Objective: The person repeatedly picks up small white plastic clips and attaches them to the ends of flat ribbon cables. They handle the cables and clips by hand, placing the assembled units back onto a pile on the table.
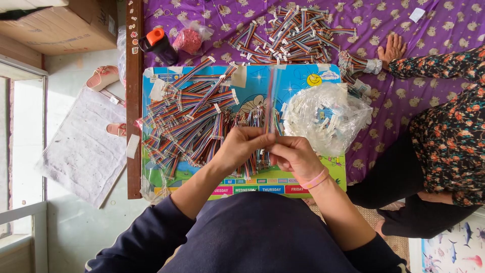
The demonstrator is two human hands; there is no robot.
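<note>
Far left, on the floor: a white mat (pixel 83 146) with pink sandals (pixel 102 77) beside it, clear of the work area. A wooden edge (pixel 134 101) bounds the bed.

On the purple patterned sheet (pixel 404 20) lies a colourful picture board (pixel 303 76), serving as a flat work surface directly in front of the seated person. Its left half carries a loose pile of rainbow ribbon cables (pixel 187 119), placed within reach of the left hand. A second pile of cables (pixel 288 38) sits farther back on the sheet, with a black bottle with an orange cap (pixel 157 44) and a small bag of red pieces (pixel 191 39) to its left.

The left hand (pixel 241 146) is raised above the board's centre, forearm angled in from the lower left, fingers closed around the lower end of one ribbon cable (pixel 273 101). The right hand (pixel 295 156), a pink band at its wrist, meets it from the right, fingertips pinched on the same end. The cable stands upright between both hands, blurred along its length; the exact finger contact cannot be made out.

Right of the hands, a clear plastic bag of white connectors (pixel 326 116) lies open on the board, near the right hand.

Far right, another person in a floral sleeve (pixel 444 65) sits on the bed, one hand (pixel 391 50) resting flat on the sheet.
</note>
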